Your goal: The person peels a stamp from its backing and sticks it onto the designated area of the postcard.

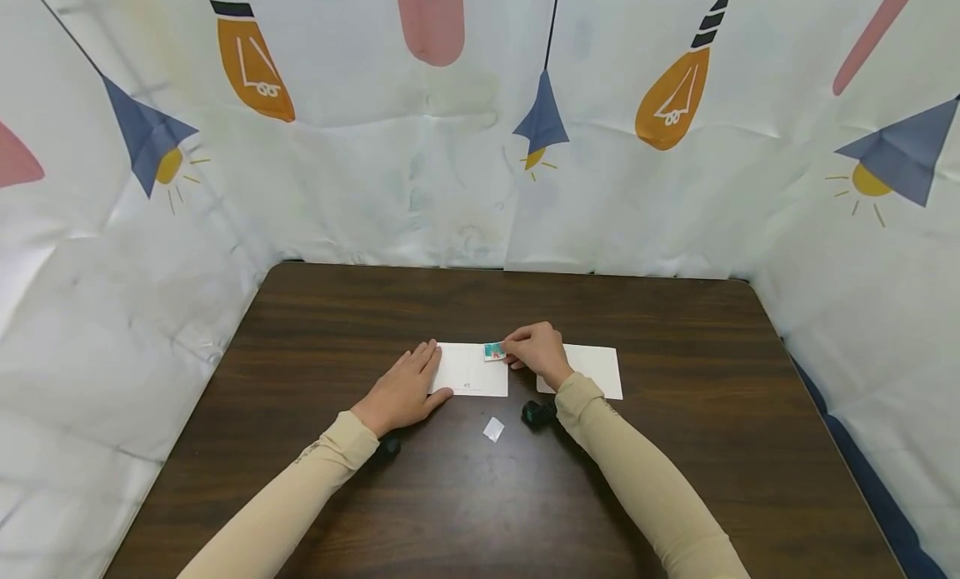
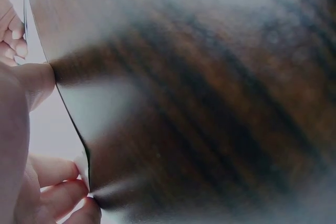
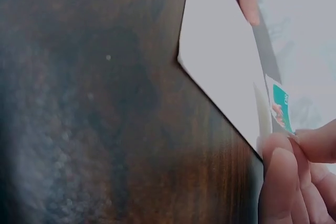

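Observation:
A white card or envelope (image 1: 468,377) lies on the table, with a tiny printed mark near its lower edge. Along its left edge my left hand (image 1: 405,387) rests with fingers extended, pressing the paper down. My right hand (image 1: 542,351) pinches a small turquoise postage stamp (image 1: 492,351) between thumb and fingertips at the card's upper right corner. In the right wrist view the stamp (image 3: 281,103) stands tilted over the card (image 3: 220,51), its right end in the fingers. Whether its lower edge touches the paper I cannot tell.
A second white card (image 1: 597,364) lies partly under my right wrist. A small square of white paper (image 1: 493,429) sits nearer to me on the dark wooden table (image 1: 420,496). Printed white fabric (image 1: 450,187) surrounds the back and sides.

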Demonstrator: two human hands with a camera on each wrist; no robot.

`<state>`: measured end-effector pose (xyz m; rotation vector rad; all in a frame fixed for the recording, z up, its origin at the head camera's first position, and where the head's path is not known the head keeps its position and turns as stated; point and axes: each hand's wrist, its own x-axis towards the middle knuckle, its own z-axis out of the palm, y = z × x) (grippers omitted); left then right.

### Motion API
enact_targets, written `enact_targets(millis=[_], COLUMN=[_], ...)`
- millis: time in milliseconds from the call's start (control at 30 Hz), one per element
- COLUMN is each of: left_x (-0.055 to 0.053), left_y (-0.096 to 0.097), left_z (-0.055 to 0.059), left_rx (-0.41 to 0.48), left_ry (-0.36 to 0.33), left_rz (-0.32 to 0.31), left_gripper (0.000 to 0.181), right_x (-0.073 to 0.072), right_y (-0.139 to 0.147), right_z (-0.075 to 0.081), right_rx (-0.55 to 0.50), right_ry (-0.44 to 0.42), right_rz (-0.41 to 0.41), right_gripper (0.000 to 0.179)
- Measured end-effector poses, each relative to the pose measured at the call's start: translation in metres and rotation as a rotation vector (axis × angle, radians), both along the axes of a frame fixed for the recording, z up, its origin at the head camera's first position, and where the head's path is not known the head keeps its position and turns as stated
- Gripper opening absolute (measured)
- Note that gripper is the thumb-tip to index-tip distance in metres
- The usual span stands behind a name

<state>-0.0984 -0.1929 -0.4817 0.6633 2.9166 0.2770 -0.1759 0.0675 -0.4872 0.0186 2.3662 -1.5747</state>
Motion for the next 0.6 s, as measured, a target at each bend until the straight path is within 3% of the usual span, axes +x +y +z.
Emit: enact_targets(millis=[600], left_x=[0.0002], left_y=[0.0006], left_z=[0.0010], left_rx=[-0.002], left_ry=[-0.005], left_rz=[0.008], left_gripper=[0.079], right_x=[-0.0018], right_y=[-0.0063], right_z=[0.0017], right_rx=[0.020], right_ry=[-0.040], right_rz=[-0.035], right_gripper=[0.011])
